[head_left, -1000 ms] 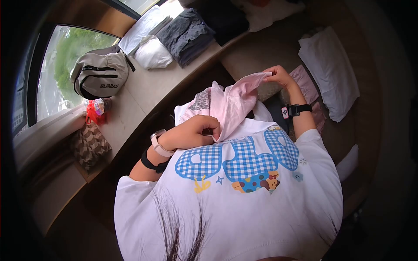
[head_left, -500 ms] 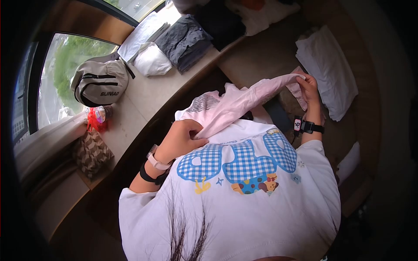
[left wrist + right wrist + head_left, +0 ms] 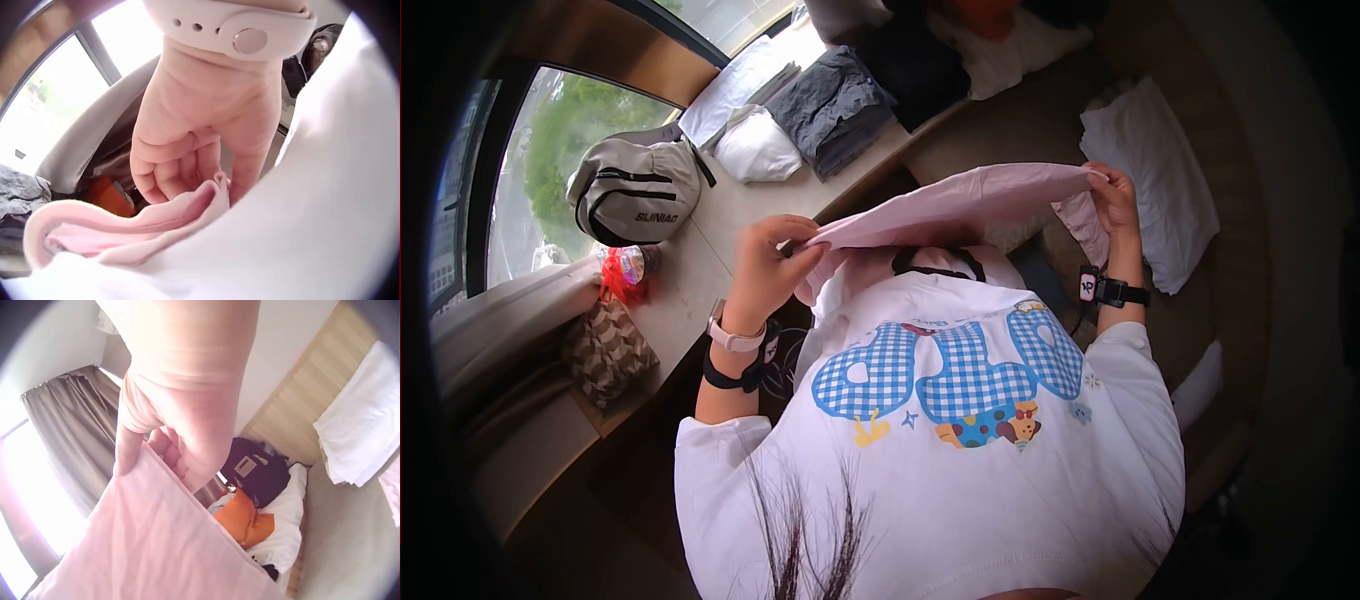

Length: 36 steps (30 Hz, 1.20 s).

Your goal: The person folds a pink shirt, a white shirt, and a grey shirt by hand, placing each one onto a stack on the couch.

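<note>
A pink shirt (image 3: 970,205) is stretched between both hands in front of the person's chest. My left hand (image 3: 768,268) pinches one end of its edge between thumb and fingers. In the left wrist view the shirt's folded hem (image 3: 131,225) loops open below the fingertips. At the other end, my right hand (image 3: 1116,205) grips a corner, with the thumb on the near side of the cloth in the right wrist view. The lower part of the shirt hangs out of sight behind its raised edge.
Folded dark grey clothes (image 3: 830,108) and a white bundle (image 3: 757,145) lie on the window ledge, near a beige backpack (image 3: 640,190). A red plastic bag (image 3: 618,278) is by the curtain. Folded white cloth (image 3: 1155,180) lies at the right, beside another pink piece (image 3: 1082,232).
The left hand has moved up and left with its end of the shirt; the right hand moved right earlier. The shirt has gone from bunched to a taut, spread edge, and its grey print is now hidden.
</note>
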{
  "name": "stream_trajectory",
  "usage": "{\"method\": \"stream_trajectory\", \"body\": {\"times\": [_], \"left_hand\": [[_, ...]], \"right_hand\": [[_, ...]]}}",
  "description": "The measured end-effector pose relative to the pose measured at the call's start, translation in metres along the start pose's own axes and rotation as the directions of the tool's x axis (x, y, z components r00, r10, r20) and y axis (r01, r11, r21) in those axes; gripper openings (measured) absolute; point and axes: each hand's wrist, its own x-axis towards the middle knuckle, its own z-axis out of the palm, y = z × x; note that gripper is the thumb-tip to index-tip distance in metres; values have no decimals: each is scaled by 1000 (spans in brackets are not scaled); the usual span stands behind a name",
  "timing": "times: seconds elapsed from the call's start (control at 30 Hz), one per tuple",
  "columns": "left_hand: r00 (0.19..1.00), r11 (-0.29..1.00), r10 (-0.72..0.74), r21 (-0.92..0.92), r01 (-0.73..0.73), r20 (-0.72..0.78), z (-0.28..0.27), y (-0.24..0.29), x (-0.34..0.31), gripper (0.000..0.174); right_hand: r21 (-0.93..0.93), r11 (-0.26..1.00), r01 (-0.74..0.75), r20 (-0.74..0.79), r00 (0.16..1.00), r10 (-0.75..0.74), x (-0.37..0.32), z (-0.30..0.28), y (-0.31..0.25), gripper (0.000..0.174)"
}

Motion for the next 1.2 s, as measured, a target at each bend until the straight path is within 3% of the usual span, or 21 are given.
{"method": "stream_trajectory", "body": {"times": [0.17,0.37,0.5,0.6,0.7,0.77,0.83,0.87,0.9,0.93,1.03,1.07,1.1,1.17,1.2], "left_hand": [[992,1000,6,9,-5,-128,-36,7,14,14],[989,997,54,53,-48,-138,-55,15,25,15],[984,995,93,-10,-96,-155,-60,21,29,19],[997,981,-3,-196,-12,-75,-62,46,29,23],[943,896,-31,-409,173,330,-68,68,22,25],[716,698,-167,-431,571,678,-65,92,21,22],[476,676,163,-449,584,864,-41,99,27,21],[308,674,323,-446,589,895,-25,99,30,23],[125,671,467,-443,594,875,-9,99,35,25],[-7,577,573,-397,714,820,1,103,43,20],[15,283,685,-285,916,729,30,88,48,14],[151,258,710,-454,853,688,44,83,43,15],[239,247,658,-504,827,714,52,80,40,18],[377,520,676,-772,365,633,68,81,45,28],[385,611,659,-759,227,646,67,83,47,35]], "right_hand": [[109,981,162,111,978,-174,5,14,-22,16],[41,979,201,174,963,-206,9,21,-38,15],[34,968,249,121,960,-252,6,21,-43,15],[27,958,286,79,955,-287,-6,24,-56,15],[41,930,365,103,925,-367,-22,24,-67,20],[52,874,483,162,859,-485,-32,17,-74,25],[123,878,463,139,868,-477,-54,-8,-75,26],[160,876,455,124,871,-475,-65,-24,-74,27],[166,868,468,145,859,-491,-75,-37,-73,28],[125,865,486,155,852,-501,-84,-50,-73,28],[88,863,497,149,850,-505,-105,-69,-75,28],[91,863,497,139,852,-505,-110,-71,-75,28],[119,860,497,114,853,-509,-112,-67,-75,26],[167,851,498,58,857,-512,-119,-60,-74,23],[138,851,507,6,859,-513,-120,-63,-72,22]]}}
